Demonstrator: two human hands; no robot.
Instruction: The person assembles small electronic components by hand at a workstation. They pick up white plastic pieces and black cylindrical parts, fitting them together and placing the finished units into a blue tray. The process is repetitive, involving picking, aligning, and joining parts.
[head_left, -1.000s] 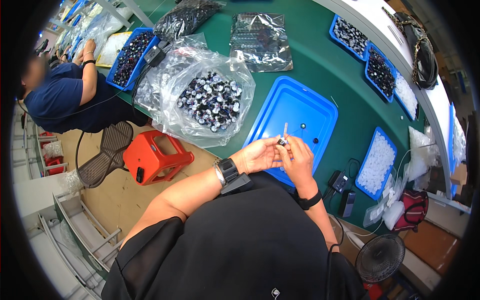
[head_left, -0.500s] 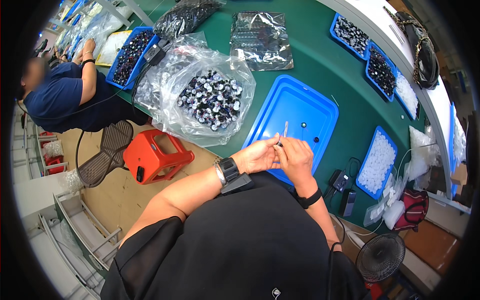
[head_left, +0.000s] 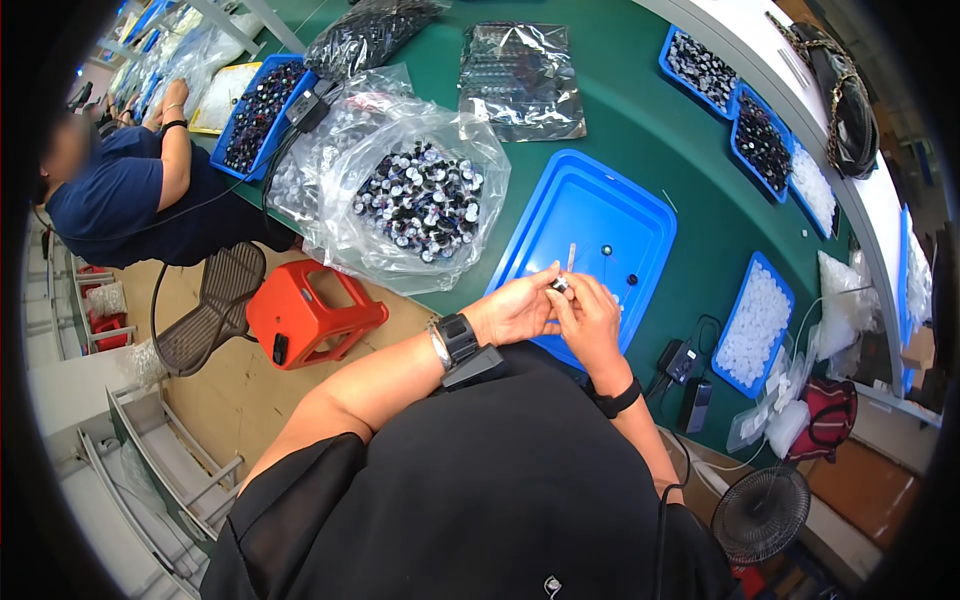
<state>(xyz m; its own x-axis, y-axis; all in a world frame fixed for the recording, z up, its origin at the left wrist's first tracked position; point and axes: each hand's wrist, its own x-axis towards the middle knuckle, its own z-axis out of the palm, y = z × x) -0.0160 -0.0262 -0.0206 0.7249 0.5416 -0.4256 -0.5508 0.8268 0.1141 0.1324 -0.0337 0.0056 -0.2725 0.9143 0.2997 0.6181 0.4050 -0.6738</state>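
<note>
My left hand [head_left: 512, 309] and my right hand [head_left: 593, 322] meet over the near edge of a blue tray [head_left: 560, 205]. Pinched between their fingertips is a small dark piece with a pale, shiny face [head_left: 559, 285]; both hands touch it. A thin, pale stick-like tool [head_left: 571, 256] sticks up beside the right fingers, its lower part hidden by them. Inside the tray lie a small dark shiny piece [head_left: 606, 250] and a black round piece [head_left: 631, 280]. Some small white bits show beside the right hand.
Left of the tray, an open clear bag [head_left: 420, 200] holds many dark-and-clear pieces. A flat plastic packet [head_left: 522, 82] lies beyond. White pieces fill a blue tray [head_left: 752, 318] at right, near black adapters [head_left: 677, 360]. A red stool [head_left: 312, 312] and a seated co-worker [head_left: 125, 185] are left.
The small piece has turned in my fingertips and shows more of its pale, shiny face. My hands have barely shifted, and the tray's contents look the same.
</note>
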